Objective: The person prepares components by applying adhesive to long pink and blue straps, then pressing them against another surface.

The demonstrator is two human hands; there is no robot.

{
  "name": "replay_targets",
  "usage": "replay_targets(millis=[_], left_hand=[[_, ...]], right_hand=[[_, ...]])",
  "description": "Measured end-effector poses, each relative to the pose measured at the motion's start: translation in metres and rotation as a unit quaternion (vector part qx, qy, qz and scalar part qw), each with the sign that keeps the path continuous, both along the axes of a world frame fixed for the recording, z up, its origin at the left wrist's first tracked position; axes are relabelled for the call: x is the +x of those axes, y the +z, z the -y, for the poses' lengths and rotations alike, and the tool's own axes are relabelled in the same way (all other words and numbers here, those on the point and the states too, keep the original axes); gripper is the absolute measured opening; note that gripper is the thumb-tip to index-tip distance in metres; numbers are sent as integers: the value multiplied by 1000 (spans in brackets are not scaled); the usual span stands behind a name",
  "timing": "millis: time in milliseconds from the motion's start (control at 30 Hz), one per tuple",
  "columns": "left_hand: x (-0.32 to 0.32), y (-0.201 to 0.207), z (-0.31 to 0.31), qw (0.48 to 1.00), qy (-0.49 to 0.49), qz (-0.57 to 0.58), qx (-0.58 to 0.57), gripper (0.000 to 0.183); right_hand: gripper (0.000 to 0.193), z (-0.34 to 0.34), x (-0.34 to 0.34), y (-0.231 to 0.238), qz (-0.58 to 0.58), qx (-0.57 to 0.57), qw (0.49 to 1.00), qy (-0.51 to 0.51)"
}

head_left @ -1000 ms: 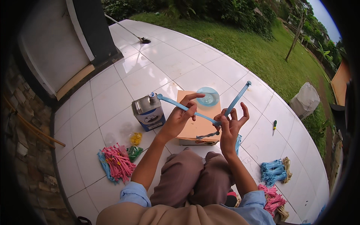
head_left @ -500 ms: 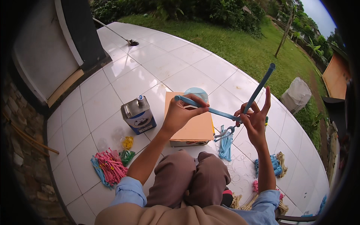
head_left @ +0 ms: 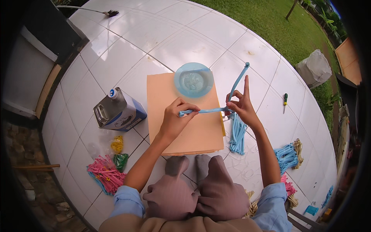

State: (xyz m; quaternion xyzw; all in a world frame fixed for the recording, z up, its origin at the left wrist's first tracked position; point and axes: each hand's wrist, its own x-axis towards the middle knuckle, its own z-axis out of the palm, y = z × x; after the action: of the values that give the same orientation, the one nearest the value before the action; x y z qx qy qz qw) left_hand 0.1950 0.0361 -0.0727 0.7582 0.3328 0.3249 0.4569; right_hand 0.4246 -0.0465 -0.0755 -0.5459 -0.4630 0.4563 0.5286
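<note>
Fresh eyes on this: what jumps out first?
The bent blue strip mid-picture, held by the left hand and right hand. Then the translucent blue dish at the far end of the peach board, and the metal can left of it. The pink strips stand out at lower left.

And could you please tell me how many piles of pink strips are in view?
2: one pile lies at left, beside the green bag; the other pile lies at right, by the right sleeve, which may hide more.
</note>
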Motion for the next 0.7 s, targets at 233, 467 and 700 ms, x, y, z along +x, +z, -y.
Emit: replay_targets(millis=[233,467,700], left_hand=[[-1,-28,-16,995,27,-59,71,17],[3,-37,-19,994,23,-73,76,17],[5,-38,-19,995,19,-73,73,16]], right_hand=[[104,-30,9,-23,-27,-69,997,35],[104,-33,12,-37,-27,-69,997,25],[103,-40,14,-40,-2,-133,991,20]])
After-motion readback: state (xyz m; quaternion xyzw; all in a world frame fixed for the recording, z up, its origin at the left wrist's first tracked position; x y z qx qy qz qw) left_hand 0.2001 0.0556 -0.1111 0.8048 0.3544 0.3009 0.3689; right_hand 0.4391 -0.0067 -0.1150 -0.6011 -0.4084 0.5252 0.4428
